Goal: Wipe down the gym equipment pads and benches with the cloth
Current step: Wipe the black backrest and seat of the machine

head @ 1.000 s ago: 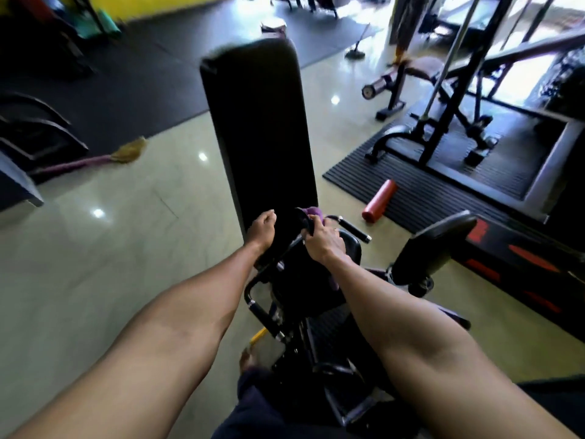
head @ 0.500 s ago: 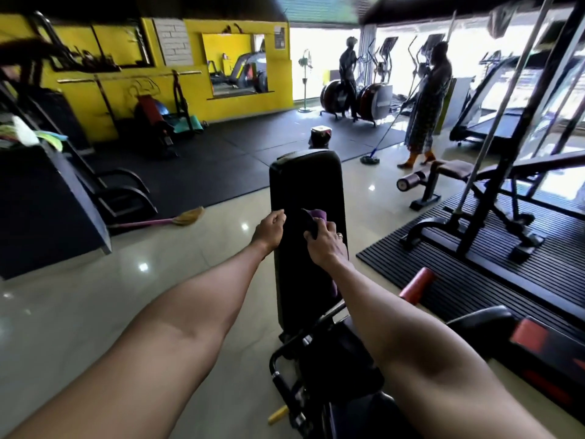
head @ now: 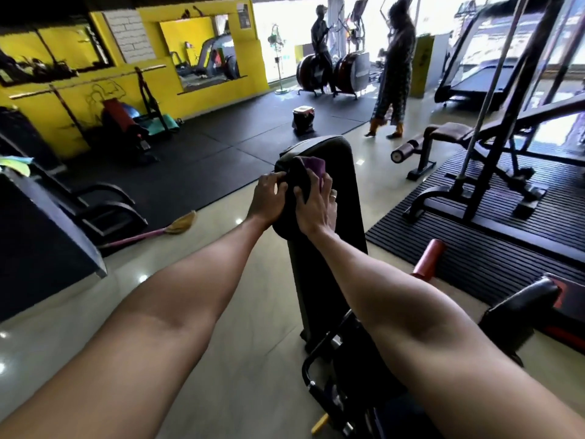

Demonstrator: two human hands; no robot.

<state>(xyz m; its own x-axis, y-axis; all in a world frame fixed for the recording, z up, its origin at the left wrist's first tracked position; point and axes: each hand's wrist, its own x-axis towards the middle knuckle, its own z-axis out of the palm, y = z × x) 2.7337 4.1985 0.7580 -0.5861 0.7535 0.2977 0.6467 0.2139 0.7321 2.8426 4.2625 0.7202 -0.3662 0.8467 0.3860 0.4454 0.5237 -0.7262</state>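
A tall black back pad (head: 343, 198) of a gym machine stands upright in front of me. A cloth (head: 308, 171), dark with a purple part, lies bunched against the pad's upper left. My right hand (head: 316, 205) grips the cloth and presses it on the pad. My left hand (head: 269, 198) holds the cloth's left side at the pad's left edge, fingers curled. Below, the machine's black seat and frame (head: 335, 372) are partly hidden by my forearms.
A broom (head: 152, 234) lies on the tiled floor at left. At right, an incline bench (head: 456, 131) and rack stand on a ribbed black mat (head: 506, 245), with a red roller (head: 429, 258) nearby. Two people (head: 394, 68) stand at the back near a small bin (head: 304, 118).
Both hands have slid up the back pad with the cloth, from its base to near its top. My view has tilted up with them.
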